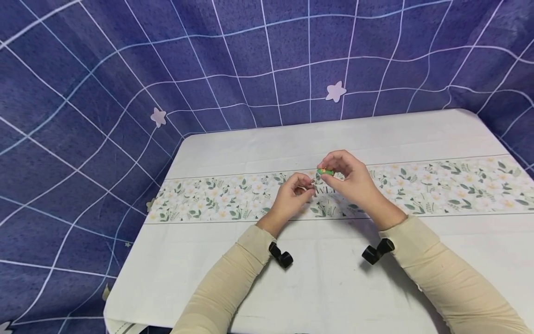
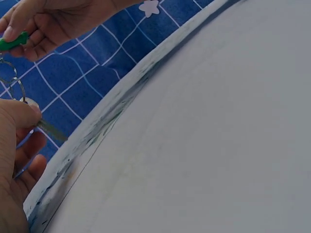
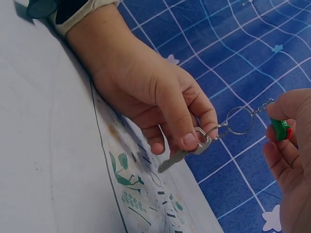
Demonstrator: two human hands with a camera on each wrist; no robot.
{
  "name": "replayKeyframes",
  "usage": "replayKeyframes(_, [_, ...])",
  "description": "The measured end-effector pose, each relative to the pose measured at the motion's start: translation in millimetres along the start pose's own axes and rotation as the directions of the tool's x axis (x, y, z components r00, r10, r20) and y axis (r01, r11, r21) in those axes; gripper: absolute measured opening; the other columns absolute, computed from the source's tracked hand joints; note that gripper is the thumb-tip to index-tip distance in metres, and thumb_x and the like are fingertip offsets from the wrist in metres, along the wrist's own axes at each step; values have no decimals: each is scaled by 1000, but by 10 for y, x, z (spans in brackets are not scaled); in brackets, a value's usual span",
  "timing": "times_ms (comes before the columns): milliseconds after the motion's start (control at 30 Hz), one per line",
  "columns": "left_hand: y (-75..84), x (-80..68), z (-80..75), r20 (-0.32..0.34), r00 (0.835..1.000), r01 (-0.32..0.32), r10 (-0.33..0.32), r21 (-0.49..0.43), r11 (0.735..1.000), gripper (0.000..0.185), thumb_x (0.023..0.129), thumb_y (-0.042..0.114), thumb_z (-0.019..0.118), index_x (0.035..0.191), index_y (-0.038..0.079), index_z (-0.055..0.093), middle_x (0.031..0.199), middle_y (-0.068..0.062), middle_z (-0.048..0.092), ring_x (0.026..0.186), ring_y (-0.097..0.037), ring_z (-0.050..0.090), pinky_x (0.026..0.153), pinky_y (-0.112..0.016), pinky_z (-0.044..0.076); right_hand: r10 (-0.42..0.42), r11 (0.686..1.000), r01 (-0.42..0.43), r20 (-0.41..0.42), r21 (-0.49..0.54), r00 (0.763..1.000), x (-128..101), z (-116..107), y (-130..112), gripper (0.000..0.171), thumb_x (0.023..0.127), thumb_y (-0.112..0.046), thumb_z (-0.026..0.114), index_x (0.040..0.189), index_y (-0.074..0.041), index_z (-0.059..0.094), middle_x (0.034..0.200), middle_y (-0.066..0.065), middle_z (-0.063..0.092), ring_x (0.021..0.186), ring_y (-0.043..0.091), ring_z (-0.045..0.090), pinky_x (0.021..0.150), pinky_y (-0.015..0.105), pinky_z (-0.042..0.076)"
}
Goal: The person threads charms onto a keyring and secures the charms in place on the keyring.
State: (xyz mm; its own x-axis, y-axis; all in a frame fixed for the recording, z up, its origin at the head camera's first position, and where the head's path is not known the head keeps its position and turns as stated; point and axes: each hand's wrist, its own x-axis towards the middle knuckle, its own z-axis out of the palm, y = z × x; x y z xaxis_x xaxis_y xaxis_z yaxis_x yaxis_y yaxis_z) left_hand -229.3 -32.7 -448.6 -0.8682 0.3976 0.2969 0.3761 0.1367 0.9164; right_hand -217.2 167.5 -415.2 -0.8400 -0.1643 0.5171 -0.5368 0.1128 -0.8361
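Note:
My left hand (image 1: 289, 195) pinches a metal key (image 3: 171, 161) between thumb and forefinger, its blade pointing out past the fingertips. Through the key's head runs a small ring, linked to a larger split ring (image 3: 240, 134). A short chain (image 3: 263, 105) joins that ring to a small green charm (image 3: 280, 128) with a bit of red on it. My right hand (image 1: 351, 180) holds the charm between thumb and fingertips, a little higher and to the right in the head view. The linked rings stretch across the gap between the hands, above the table.
A white tablecloth (image 1: 317, 278) with a floral band (image 1: 225, 199) covers the table beneath both hands. Blue grid-patterned curtain (image 1: 250, 55) hangs behind and to the left. Black wrist mounts (image 1: 281, 256) sit on both sleeves.

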Motion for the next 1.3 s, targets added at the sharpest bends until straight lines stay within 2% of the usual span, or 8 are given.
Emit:
replayKeyframes(133, [14,-9,-24,-10,1000,-26,26,5,1000,17,91,-12,62,106,-12,53,98,-29,64,88,-29,61,79,-38,52,24,999,-24,-6,-33,1000,-8,-13,-4,32,88,10,71,117,3,58,104,16,68,95,15,63,92,23,50])
replayKeyframes(333, [13,-31,-88,-32,998,-61,61,14,998,17,89,-18,61,100,-11,49,94,-28,63,91,-32,65,83,-41,55,54,996,-53,0,-72,999,-17,-69,42,32,88,9,70,117,1,58,104,15,69,95,13,63,92,21,50])
replayKeyframes(500, [-202,-27,-144,-69,996,-56,58,34,998,18,90,-16,61,101,-10,48,95,-28,63,96,-40,67,83,-43,56,73,991,-71,16,-111,997,-27,-134,67,33,87,10,71,117,3,58,101,14,71,94,13,64,87,19,51])
replayKeyframes(600, [-319,-14,-172,-97,993,-62,67,48,997,19,90,-14,63,101,-9,50,96,-25,63,96,-39,66,86,-48,56,94,986,-89,34,-138,995,-33,-168,76,33,88,8,72,117,1,59,102,13,72,94,13,63,85,18,50])
replayKeyframes(800, [-397,-5,-245,-112,982,-144,155,99,985,20,88,-12,68,98,-1,55,95,-18,64,92,-29,67,85,-43,56,138,975,-125,61,-181,988,-46,-230,117,34,87,6,73,118,-1,59,103,12,72,93,15,63,82,21,49])
replayKeyframes(933, [-410,-16,-286,-90,973,-193,213,189,963,22,87,-11,70,94,4,57,94,-12,66,91,-24,67,84,-38,56,164,961,-140,85,-239,983,-69,-268,148,34,88,3,73,118,-4,59,104,10,73,94,16,64,81,24,49])
replayKeyframes(1033, [-415,-22,-310,-58,969,-217,242,280,935,21,86,-9,72,93,6,58,93,-8,66,91,-22,66,84,-37,56,175,954,-144,97,-263,980,-93,-294,182,33,89,3,73,118,-5,60,104,9,73,94,17,64,81,23,49])
replayKeyframes(1300, [-395,-24,-345,50,971,-232,235,460,857,17,88,-3,74,93,9,62,96,-3,68,94,-19,66,86,-31,55,189,945,-147,121,-292,974,-174,-337,308,33,87,4,73,117,-1,60,102,8,73,91,14,63,80,23,49])
